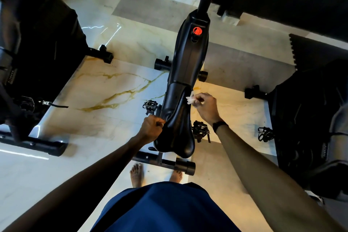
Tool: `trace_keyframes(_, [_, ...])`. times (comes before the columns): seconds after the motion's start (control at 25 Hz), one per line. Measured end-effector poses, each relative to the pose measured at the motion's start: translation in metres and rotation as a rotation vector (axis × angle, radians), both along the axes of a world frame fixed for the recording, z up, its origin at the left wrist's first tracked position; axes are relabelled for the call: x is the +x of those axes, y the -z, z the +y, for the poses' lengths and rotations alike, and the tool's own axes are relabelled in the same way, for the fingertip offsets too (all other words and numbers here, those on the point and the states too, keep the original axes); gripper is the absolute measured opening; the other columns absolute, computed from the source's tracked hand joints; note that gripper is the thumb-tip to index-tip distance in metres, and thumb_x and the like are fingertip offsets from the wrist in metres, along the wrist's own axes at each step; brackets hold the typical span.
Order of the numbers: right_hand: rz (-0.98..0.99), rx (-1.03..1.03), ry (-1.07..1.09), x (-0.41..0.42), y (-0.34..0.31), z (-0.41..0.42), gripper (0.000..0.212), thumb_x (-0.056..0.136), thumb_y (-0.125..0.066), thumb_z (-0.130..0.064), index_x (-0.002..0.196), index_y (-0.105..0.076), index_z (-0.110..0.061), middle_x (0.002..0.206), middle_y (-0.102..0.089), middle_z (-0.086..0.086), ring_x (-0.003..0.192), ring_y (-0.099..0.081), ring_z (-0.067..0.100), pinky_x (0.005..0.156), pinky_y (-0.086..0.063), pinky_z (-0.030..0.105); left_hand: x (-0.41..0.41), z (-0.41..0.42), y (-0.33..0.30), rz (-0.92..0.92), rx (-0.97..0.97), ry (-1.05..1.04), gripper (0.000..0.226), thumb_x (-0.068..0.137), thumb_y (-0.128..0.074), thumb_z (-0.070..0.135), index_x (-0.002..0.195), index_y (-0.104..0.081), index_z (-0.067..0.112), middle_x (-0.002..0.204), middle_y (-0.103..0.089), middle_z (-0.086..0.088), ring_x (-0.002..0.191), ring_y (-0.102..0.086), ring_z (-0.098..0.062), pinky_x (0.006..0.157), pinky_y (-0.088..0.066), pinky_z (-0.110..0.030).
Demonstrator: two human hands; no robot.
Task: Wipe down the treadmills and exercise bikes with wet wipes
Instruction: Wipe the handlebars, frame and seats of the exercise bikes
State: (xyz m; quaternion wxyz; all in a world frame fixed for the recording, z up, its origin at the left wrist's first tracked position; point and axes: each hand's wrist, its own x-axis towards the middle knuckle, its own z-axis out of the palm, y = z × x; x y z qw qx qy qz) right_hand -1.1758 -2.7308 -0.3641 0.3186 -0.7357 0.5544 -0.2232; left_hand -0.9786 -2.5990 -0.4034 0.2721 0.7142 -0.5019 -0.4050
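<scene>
Pinching one crumpled white wet wipe [190, 99] in curled fingers, the right hand [206, 106] is held against the right edge of the black saddle [177, 128], near its nose. The saddle's left edge is gripped by the left hand [152, 128], fingers curled round it, on the middle exercise bike [188, 58], where one red knob [197, 30] is seen; two pedals [200, 130] flank it. Three bikes are counted on the marble floor [105, 88], one black band [219, 125] is worn on the right wrist, and no writing can be read.
</scene>
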Motion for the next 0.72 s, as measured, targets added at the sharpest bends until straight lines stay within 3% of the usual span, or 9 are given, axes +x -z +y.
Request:
trace_keyframes(0.08, [-0.064,0.032,0.038,0.009,0.009,0.005,0.025,0.085,-0.064,0.012,0.078,-0.06,-0.012,0.087,-0.066,0.006,0.094,-0.066,0.024,0.088,-0.052,0.032,0.0,0.003,-0.003,0.014,-0.014,0.041,0.044,0.089,-0.055,-0.006,0.051,-0.043,0.012,0.05,-0.042,-0.004,0.05,-0.033,-0.008,0.057,-0.029,-0.027])
trace_keyframes(0.16, [-0.076,0.024,0.028,0.002,0.016,0.031,0.025,0.089,-0.061,0.01,0.079,-0.055,-0.012,0.09,-0.067,0.004,0.1,-0.066,0.015,0.088,-0.049,0.021,0.0,0.006,-0.009,0.022,-0.026,0.053,0.054,0.099,-0.056,0.007,0.052,-0.031,0.02,0.053,-0.032,0.004,0.049,-0.028,-0.007,0.053,-0.025,-0.027])
trace_keyframes(0.24, [-0.062,0.036,-0.016,-0.015,0.026,0.064,0.024,0.089,-0.059,0.013,0.079,-0.057,-0.009,0.091,-0.066,0.001,0.103,-0.064,0.007,0.092,-0.045,0.018,0.002,0.006,-0.006,0.036,-0.026,0.042,0.053,0.101,-0.056,0.015,0.053,-0.032,0.02,0.055,-0.033,0.005,0.05,-0.031,-0.006,0.052,-0.026,-0.022])
trace_keyframes(0.32, [-0.025,0.023,-0.002,-0.028,0.034,0.097,0.022,0.087,-0.055,0.017,0.088,-0.067,-0.002,0.101,-0.069,0.007,0.108,-0.062,0.009,0.095,-0.047,0.02,0.005,0.005,-0.004,0.078,-0.02,0.015,0.05,0.101,-0.057,0.02,0.054,-0.038,0.015,0.058,-0.037,0.001,0.053,-0.037,-0.011,0.057,-0.03,-0.028])
trace_keyframes(0.48, [-0.007,-0.05,0.152,-0.031,0.035,0.137,0.036,0.077,-0.049,0.022,0.097,-0.071,0.001,0.105,-0.068,0.012,0.1,-0.06,0.008,0.094,-0.042,0.007,0.009,0.006,-0.001,0.161,-0.038,0.068,0.048,0.101,-0.055,0.024,0.06,-0.042,0.004,0.063,-0.038,-0.005,0.058,-0.038,-0.017,0.063,-0.034,-0.034])
trace_keyframes(0.6, [-0.015,-0.12,0.308,-0.02,0.032,0.164,0.035,0.075,-0.048,0.023,0.091,-0.07,0.0,0.098,-0.067,0.013,0.095,-0.057,0.006,0.091,-0.044,0.009,0.017,0.007,0.004,0.215,-0.041,0.127,0.064,0.097,-0.053,0.047,0.069,-0.047,-0.01,0.072,-0.044,-0.02,0.066,-0.046,-0.023,0.071,-0.049,-0.048])
trace_keyframes(0.72, [0.016,-0.092,0.488,0.002,0.035,0.193,0.032,0.079,-0.053,0.018,0.098,-0.07,-0.002,0.101,-0.063,0.012,0.098,-0.062,0.022,0.095,-0.048,0.02,0.021,0.006,0.009,0.236,-0.032,0.159,0.083,0.083,-0.047,0.069,0.08,-0.054,-0.014,0.088,-0.052,-0.029,0.078,-0.055,-0.026,0.082,-0.052,-0.054])
